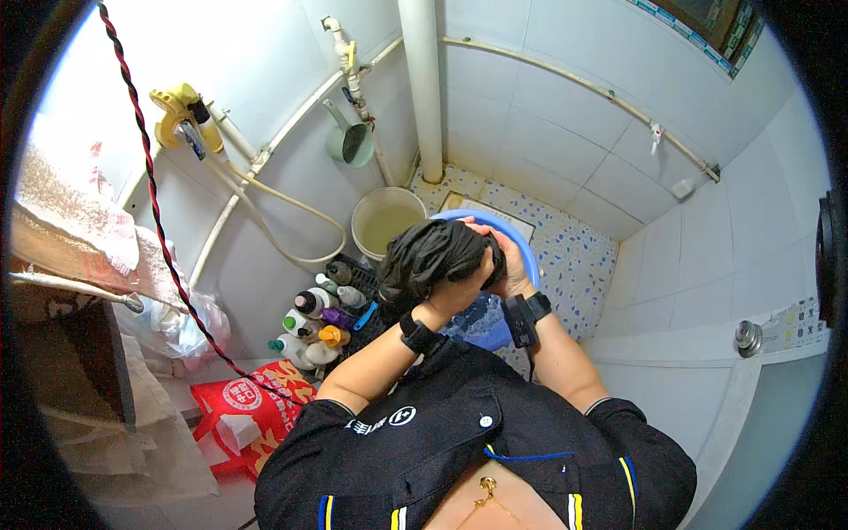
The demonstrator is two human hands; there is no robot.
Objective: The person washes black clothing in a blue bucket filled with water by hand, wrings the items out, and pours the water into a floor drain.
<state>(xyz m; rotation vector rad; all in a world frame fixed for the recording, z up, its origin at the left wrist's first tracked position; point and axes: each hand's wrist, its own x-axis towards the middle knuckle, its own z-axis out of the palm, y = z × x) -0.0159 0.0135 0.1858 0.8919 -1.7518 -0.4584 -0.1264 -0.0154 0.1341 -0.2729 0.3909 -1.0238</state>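
Observation:
A bunched dark cloth (430, 258), apparently wet, is gripped between my two hands. My left hand (464, 285) presses against its near side, fingers wrapped over the fabric. On the far right side my right hand (513, 262) holds the same bundle. Below them sits a blue plastic basin (527, 248) with sudsy water (483, 315) in it; the cloth and my forearms hide much of its rim. Each wrist wears a black band, and a small black box is strapped at the right one.
Left of the basin stands a bucket (387, 199) of cloudy water. Several bottles (318, 305) crowd the near left beside a red bag (252, 404). A shower hose (298, 255) loops from the wall; a dipper (354, 142) hangs by the pipes. A twisted cord (149, 165) crosses the left.

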